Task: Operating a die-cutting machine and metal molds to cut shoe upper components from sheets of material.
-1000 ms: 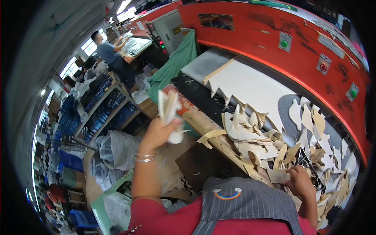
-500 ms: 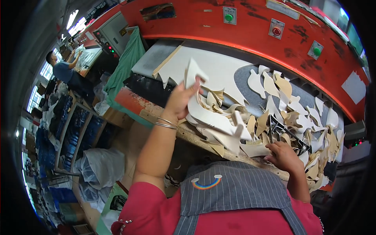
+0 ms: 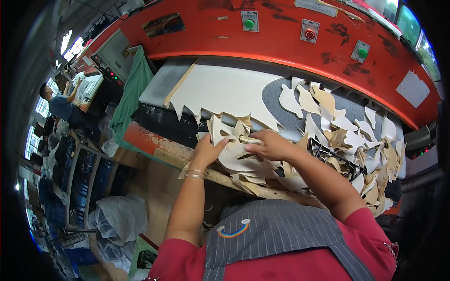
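At the table's near edge, my left hand [image 3: 209, 151] is closed on a stack of curved white cut pieces [image 3: 238, 161], thumb on top. My right hand [image 3: 272, 146] pinches the edge of a white piece at the right side of the same stack. Its fingertips are partly hidden by the pieces. Right of my right forearm, a black cutting die [image 3: 332, 155] rests among the loose cut pieces [image 3: 348, 139], which are white and tan. Behind the stack lies a large white sheet [image 3: 225, 86] with jagged, cut-out edges.
A red machine [image 3: 281, 44] with green and red push buttons spans the back. A green cloth [image 3: 129, 93] hangs at the table's left. Bagged bundles [image 3: 121, 218] stand on the floor at left. Another person [image 3: 65, 105] works at a far table.
My left hand has lowered its white piece onto the stack at the table edge. My right hand has left the black die and moved left to the stack. The view has shifted.
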A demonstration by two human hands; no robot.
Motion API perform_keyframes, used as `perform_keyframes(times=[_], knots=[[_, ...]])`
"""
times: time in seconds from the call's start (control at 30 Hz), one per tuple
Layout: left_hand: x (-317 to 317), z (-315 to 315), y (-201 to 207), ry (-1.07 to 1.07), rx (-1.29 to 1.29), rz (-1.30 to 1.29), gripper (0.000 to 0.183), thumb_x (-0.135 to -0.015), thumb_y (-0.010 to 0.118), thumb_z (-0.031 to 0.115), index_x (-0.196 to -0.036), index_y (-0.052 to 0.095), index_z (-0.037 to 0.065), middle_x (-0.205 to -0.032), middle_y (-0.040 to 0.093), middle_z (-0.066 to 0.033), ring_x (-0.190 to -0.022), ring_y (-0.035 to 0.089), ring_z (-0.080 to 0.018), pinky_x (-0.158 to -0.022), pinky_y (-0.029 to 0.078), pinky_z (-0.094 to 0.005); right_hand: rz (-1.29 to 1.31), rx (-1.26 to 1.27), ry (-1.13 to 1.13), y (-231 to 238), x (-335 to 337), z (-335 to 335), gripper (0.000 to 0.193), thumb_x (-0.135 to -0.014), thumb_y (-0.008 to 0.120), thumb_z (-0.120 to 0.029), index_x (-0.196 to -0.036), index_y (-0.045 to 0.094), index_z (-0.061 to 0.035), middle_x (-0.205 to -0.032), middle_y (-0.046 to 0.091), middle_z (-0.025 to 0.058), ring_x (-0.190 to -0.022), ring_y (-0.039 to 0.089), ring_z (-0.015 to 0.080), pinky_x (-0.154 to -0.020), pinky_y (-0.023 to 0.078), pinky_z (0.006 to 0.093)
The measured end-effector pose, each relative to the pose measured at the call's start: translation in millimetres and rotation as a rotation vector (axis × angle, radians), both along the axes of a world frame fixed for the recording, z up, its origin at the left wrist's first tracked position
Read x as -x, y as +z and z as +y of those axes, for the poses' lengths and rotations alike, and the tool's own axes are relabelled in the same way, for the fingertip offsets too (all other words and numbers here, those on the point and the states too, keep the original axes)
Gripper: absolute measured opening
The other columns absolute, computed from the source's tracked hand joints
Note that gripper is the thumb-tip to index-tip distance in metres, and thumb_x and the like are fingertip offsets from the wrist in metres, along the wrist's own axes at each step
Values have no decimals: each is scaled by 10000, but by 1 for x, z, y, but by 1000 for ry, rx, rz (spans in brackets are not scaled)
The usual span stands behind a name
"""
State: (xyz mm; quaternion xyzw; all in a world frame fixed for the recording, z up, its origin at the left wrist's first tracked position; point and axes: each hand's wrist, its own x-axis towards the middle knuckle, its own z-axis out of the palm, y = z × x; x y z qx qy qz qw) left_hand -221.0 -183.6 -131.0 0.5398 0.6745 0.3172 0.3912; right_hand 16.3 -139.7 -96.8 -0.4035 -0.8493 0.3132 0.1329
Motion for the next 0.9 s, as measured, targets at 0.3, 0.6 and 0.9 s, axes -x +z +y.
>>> perform_keyframes(times=[0.3,0.6,0.9], knots=[[31,-7,-6,164,305,492,839,-806,434,659,-1165,510,-95,-1163,492,-318,-1115,474,-432,-966,373,-423,-452,333,-21,-23,88,24,1001,-678,373,-844,-871,658,95,-955,620,274,-909,618,362,-790,486,395],[14,-9,-51,144,112,-395,406,-902,528,223,-1209,483,-37,-1099,585,-197,-998,571,-245,-856,449,-330,6,834,-69,-55,89,37,773,-597,761,-585,-1032,629,39,-988,643,140,-879,615,215,-772,474,309],[-13,-39,-26,302,-177,-1044,456,-868,553,21,-1279,359,0,-1231,472,-115,-1115,476,-195,-969,392,-331,299,784,102,-40,84,12,706,-590,805,-343,-1161,548,-17,-1063,610,120,-968,576,219,-862,440,313]])
